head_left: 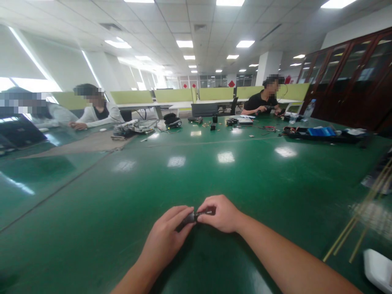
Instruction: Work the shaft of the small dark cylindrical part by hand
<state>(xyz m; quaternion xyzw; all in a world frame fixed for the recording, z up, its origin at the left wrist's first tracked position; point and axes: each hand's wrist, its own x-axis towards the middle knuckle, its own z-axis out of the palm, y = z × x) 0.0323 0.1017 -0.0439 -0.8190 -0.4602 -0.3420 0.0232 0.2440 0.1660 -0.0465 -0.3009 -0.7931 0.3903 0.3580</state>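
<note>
Both of my hands meet low in the middle of the head view, just above the green table. My left hand is closed around one end of a small dark object. My right hand pinches the other end of the same object with fingers pressed together. The object is short and blackish; most of it is hidden by my fingers and I cannot make out what it is.
Thin wooden sticks and a white item lie at the right. Tools and parts clutter the far side; a blue-lidded case sits far right. Three seated people work at the far edge.
</note>
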